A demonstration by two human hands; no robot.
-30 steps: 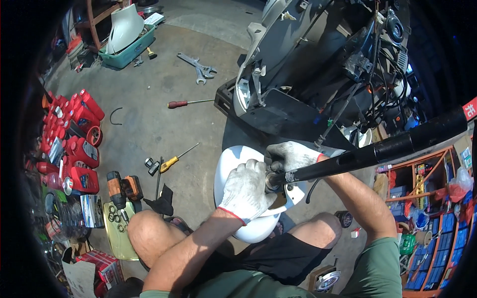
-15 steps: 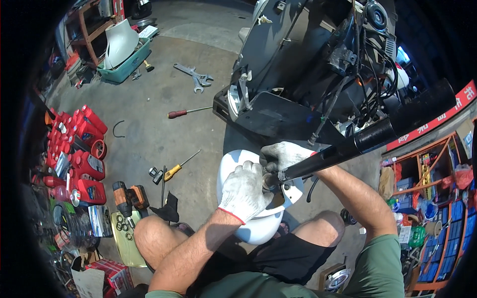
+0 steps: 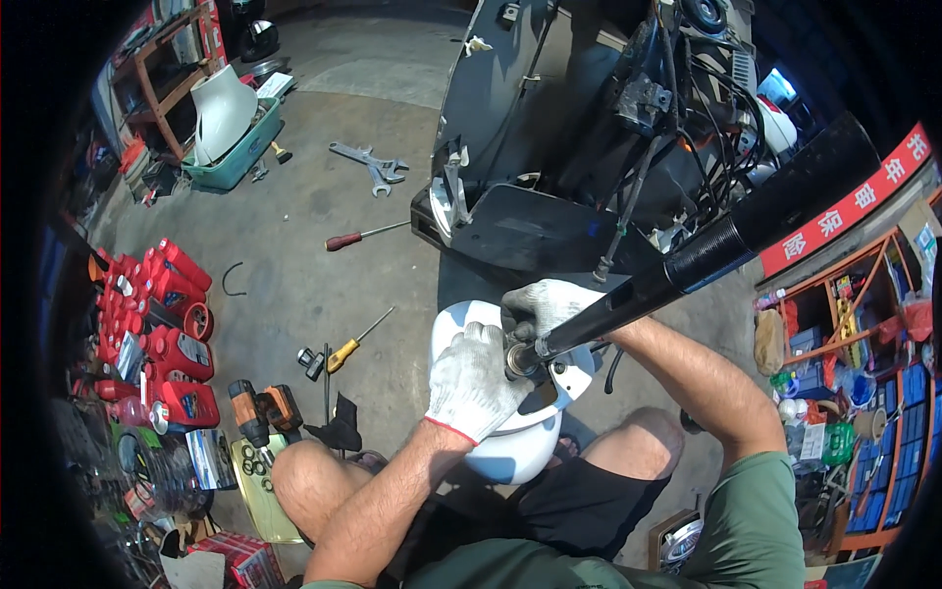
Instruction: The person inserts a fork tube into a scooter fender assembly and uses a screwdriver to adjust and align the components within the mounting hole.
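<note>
Head view: your left hand (image 3: 473, 380) drapes over the white shell (image 3: 515, 454); right hand (image 3: 548, 306) curls at the base of the black tube (image 3: 708, 253) slanting above it. Either grip: can't tell. Tube likely heavy, rigid; hold mid-shaft.

Premises were a vehicle repair workshop: a partly stripped vehicle body (image 3: 535, 211) with exposed cables (image 3: 629, 211) stood on bare floor (image 3: 324, 201); wrenches (image 3: 368, 160), screwdrivers (image 3: 343, 355), a cordless drill (image 3: 249, 412), red jugs (image 3: 186, 404) and crowded shelving (image 3: 868, 540) were observed.
</note>
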